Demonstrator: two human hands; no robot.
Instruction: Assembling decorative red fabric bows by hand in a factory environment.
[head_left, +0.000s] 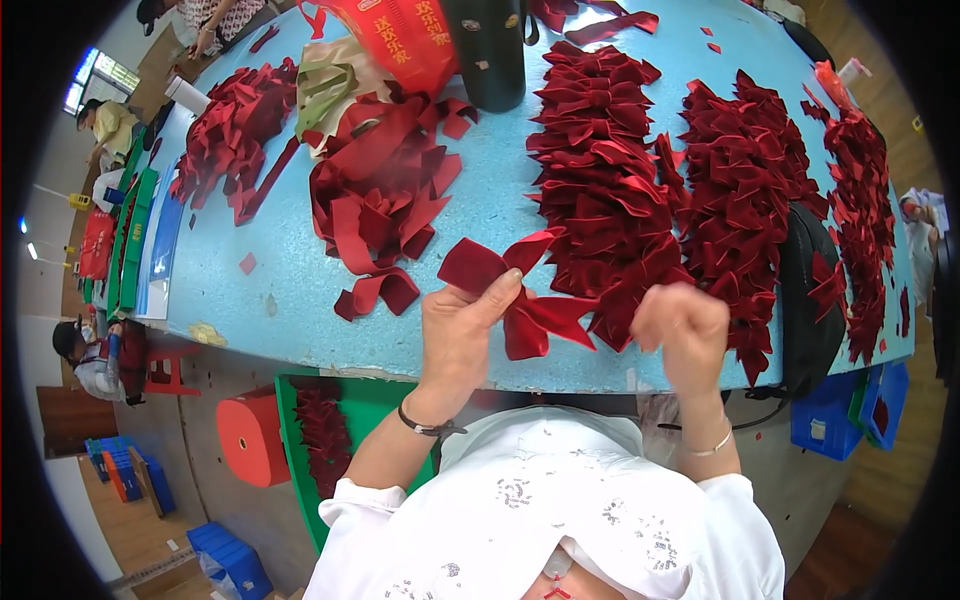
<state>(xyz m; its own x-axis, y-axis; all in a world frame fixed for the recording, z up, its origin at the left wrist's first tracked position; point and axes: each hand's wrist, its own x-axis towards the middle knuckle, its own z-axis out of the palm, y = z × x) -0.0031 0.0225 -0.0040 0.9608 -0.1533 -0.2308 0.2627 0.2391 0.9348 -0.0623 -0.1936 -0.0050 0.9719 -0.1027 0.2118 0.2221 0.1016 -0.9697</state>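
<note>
My left hand (458, 325) pinches a dark red velvet ribbon bow (505, 285) at its middle, holding it just above the near edge of the blue table (290, 290). The bow's loops spread up and left, its tails point right. My right hand (682, 328) is closed in a fist beside the bow's tails, blurred; whether it grips anything I cannot tell. Right behind my hands lie long heaps of finished red bows (600, 170), with another heap (745, 190) further right.
Loose red ribbon strips (375, 200) lie at centre left, more cut pieces (230, 130) at far left. A dark cylinder (492, 50) and a red bag (400, 40) stand at the back. A green bin (330, 420) and a red stool (250, 435) sit below the table. Other people sit at left.
</note>
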